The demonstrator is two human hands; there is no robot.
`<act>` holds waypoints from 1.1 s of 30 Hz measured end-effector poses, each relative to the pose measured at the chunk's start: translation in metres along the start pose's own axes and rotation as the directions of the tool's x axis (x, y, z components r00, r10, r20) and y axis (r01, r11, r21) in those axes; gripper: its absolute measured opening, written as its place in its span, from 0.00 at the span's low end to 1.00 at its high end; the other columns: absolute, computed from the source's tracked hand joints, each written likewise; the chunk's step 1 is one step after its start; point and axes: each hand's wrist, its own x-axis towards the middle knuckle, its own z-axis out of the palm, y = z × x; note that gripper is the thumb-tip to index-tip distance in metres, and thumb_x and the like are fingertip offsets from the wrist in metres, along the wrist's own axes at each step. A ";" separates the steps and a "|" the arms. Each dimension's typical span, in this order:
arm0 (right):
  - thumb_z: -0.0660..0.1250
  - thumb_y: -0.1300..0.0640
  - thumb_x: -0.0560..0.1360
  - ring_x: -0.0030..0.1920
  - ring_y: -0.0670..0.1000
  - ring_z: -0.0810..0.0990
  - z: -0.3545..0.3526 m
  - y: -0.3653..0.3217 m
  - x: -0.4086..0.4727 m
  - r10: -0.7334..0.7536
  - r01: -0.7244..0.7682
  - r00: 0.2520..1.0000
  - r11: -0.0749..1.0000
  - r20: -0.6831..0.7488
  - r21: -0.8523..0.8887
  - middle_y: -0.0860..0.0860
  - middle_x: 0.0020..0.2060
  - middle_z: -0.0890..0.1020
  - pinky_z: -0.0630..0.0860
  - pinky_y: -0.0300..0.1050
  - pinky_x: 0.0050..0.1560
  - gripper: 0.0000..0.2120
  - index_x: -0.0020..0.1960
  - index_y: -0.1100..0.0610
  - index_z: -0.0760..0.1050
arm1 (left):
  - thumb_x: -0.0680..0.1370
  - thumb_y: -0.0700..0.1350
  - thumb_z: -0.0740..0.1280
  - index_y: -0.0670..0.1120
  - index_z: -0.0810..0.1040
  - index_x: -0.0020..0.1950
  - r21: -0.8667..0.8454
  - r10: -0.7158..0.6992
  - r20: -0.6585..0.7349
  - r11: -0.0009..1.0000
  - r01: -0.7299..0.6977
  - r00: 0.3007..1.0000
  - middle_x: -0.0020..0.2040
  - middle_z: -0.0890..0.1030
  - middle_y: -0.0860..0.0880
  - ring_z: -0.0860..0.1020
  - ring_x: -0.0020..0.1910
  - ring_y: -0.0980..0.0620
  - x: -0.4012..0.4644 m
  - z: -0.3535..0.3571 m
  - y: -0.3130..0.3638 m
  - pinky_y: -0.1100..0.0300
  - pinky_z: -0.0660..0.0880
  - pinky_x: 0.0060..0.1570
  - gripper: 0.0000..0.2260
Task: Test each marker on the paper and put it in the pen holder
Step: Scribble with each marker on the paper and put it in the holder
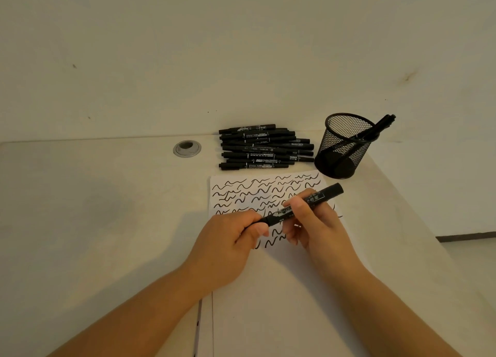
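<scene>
Marker (303, 207) held level above the scribbled upper part of the paper (268, 289), near the bench (94, 209) centre. Left hand (230, 238) curled round the marker's left end, probably at the cap; right hand (314, 219) pinching the barrel near its middle. Whether the cap is going on or coming off: cannot tell. Pile of markers (264, 148) beyond the paper's far edge; mesh pen holder (345, 147) just right of the pile, already holding a few markers that lean out to the right. Risks judged from here: exposed tip smearing ink on fingers; loosely seated cap drying the tip; careless drop tipping the light holder toward the bench's right edge.
</scene>
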 end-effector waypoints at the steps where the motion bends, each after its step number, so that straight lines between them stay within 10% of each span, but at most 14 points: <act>1: 0.63 0.45 0.68 0.26 0.47 0.73 0.000 0.000 0.000 -0.004 0.004 1.000 1.000 0.007 0.006 0.50 0.25 0.77 0.71 0.37 0.29 0.08 0.35 0.47 0.75 | 0.75 0.50 0.57 0.58 0.75 0.37 -0.029 -0.011 0.015 1.000 0.012 1.000 0.29 0.75 0.60 0.71 0.28 0.58 0.000 0.000 0.001 0.69 0.64 0.28 0.10; 20: 0.58 0.55 0.75 0.29 0.44 0.70 0.006 -0.010 -0.008 -0.225 0.246 0.957 0.964 0.182 -0.101 0.47 0.26 0.73 0.69 0.33 0.32 0.07 0.42 0.57 0.69 | 0.75 0.50 0.57 0.55 0.75 0.35 -0.298 -0.012 0.278 0.950 0.098 0.960 0.26 0.71 0.58 0.68 0.27 0.61 -0.001 -0.023 0.002 0.73 0.64 0.32 0.12; 28: 0.57 0.47 0.77 0.25 0.41 0.72 0.012 -0.011 -0.002 -0.099 0.054 0.991 0.917 -0.094 -0.396 0.46 0.23 0.76 0.69 0.33 0.28 0.16 0.34 0.53 0.72 | 0.79 0.51 0.58 0.60 0.76 0.35 -0.146 -0.075 0.072 0.986 0.085 0.995 0.25 0.71 0.57 0.67 0.25 0.60 0.001 -0.021 0.004 0.71 0.64 0.27 0.14; 31: 0.60 0.45 0.75 0.28 0.42 0.72 0.009 -0.019 -0.003 -0.339 0.232 0.940 0.726 -0.044 -0.648 0.44 0.28 0.76 0.67 0.31 0.28 0.14 0.36 0.51 0.74 | 0.77 0.52 0.60 0.60 0.76 0.35 -0.044 -0.144 -0.055 0.989 0.142 0.988 0.23 0.70 0.57 0.65 0.22 0.59 0.008 -0.026 0.004 0.69 0.62 0.23 0.11; 33: 0.68 0.55 0.73 0.33 0.43 0.74 0.005 -0.027 0.000 -0.551 0.432 0.814 0.359 0.185 -0.828 0.48 0.38 0.79 0.70 0.32 0.31 0.03 0.44 0.54 0.78 | 0.76 0.52 0.60 0.59 0.76 0.37 0.056 -0.149 -0.063 0.987 0.153 0.987 0.22 0.70 0.57 0.67 0.22 0.58 0.013 -0.029 0.007 0.67 0.64 0.24 0.10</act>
